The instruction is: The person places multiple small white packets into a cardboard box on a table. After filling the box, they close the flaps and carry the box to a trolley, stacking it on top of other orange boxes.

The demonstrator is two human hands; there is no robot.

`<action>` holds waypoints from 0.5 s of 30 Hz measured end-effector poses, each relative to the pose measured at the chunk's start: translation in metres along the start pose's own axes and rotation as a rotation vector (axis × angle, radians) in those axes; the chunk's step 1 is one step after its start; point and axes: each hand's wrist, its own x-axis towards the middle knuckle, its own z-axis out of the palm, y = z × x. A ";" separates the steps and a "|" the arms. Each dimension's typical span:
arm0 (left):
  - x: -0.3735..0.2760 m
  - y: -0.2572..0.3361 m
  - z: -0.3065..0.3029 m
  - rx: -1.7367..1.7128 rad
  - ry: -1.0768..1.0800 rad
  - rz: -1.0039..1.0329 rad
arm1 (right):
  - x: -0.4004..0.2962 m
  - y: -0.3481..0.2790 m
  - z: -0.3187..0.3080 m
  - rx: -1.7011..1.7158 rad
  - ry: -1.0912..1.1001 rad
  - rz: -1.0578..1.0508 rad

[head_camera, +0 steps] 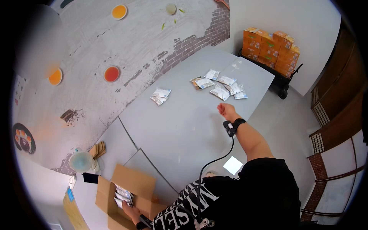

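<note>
At the lower left, my left hand (132, 212) reaches into an open cardboard box (133, 179). Its thumb and fingers are at the edge of a white-and-silver foil packet (119, 202), one of several stacked in the box; part of the grip is hidden. Over the grey table (178, 129), my right hand (226, 111) holds nothing, its fingers loosely bent. Just beyond it lies a loose group of similar foil packets (220, 92), some overlapping. A smaller pile of packets (161, 93) rests farther left, near the wall.
Orange cartons (268, 50) stand stacked on a wheeled cart (283, 89) beyond the table's end. A small fan (81, 162), folded brown cardboard (98, 149) and a dark phone-like device (90, 178) sit by the wall. A black cable (205, 166) runs from my right wrist.
</note>
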 end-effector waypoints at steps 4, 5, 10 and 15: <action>0.002 0.032 0.032 -0.382 0.081 -0.203 | 0.059 -0.064 -0.019 0.206 0.123 -0.106; 0.003 0.040 0.037 -0.455 0.110 -0.270 | 0.072 -0.076 -0.018 0.196 0.172 -0.115; -0.005 0.074 0.070 -0.439 0.095 -0.306 | 0.160 -0.107 -0.046 -0.020 0.272 -0.238; -0.025 0.101 0.086 -0.345 0.096 -0.182 | 0.252 -0.109 -0.091 -0.433 0.402 -0.444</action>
